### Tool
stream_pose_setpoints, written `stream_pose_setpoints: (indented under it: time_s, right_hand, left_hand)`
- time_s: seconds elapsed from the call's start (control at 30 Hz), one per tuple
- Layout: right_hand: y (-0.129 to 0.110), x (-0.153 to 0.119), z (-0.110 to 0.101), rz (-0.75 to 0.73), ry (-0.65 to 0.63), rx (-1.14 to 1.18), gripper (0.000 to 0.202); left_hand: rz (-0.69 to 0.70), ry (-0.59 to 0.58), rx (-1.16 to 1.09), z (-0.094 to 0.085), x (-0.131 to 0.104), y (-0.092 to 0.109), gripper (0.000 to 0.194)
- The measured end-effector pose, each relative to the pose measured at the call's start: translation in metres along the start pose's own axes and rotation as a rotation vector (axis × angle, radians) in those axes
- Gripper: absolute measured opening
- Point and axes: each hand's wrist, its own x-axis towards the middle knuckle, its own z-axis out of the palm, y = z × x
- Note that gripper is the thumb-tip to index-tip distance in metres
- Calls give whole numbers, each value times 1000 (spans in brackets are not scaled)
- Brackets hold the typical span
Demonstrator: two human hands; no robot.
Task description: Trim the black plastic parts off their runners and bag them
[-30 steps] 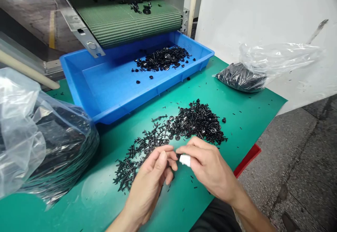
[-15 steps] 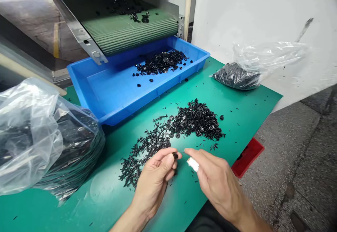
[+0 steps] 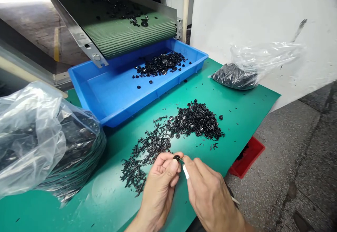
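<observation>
My left hand (image 3: 162, 186) pinches a small round black plastic part (image 3: 176, 158) between thumb and fingers, above the green tabletop. My right hand (image 3: 207, 190) is closed on a thin needle-like tool (image 3: 181, 160), whose tip reaches the black part. Something white (image 3: 185, 172), perhaps a wrapping, shows at the right thumb; a pale stick end juts out behind that hand. Just beyond my left hand lies a loose spread of black cross-shaped pieces (image 3: 134, 170). Farther back is a denser pile of small black parts (image 3: 197, 119).
A blue tray (image 3: 118, 98) with black parts stands under the end of a green conveyor belt (image 3: 131, 39). Clear bags of black pieces lie at the left (image 3: 79, 147) and back right (image 3: 234, 75). A red bin (image 3: 247, 158) sits below the table's right edge.
My right hand has come left and in to my left hand, bringing the needle-like tool to the black part. My left hand has shifted slightly right and down.
</observation>
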Motion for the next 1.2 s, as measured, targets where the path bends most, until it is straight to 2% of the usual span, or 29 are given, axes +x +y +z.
stream_pose_setpoints:
  time_s: [0.23,0.43,0.5,0.6,0.7,0.8,0.9,1.07,1.2]
  right_hand:
    - [-9,2,8,19,37,-43,37]
    - [-7,6,10,80,29,26,31]
    - [-2,10,6,128,-78,147,27]
    - [9,16,0,210,-329,368,23]
    - [21,23,-1,247,-441,442,23]
    - [31,31,2,293,-433,354,21]
    - [36,40,7,263,-397,257,21]
    - [25,56,18,142,-366,220,25]
    - [18,67,27,106,-365,136,20]
  left_hand:
    - [45,83,-60,1,-2,-2,19]
    - [97,101,38,-2,-2,-3,18]
    - [132,95,104,-4,0,-3,16]
    - [173,74,192,-8,3,-2,15]
    - [176,93,268,-11,4,1,15]
    - [176,173,313,-11,4,6,19]
    - [211,212,301,-8,4,10,19]
    - [292,230,156,-5,4,15,13]
    - [268,245,147,-3,5,20,14]
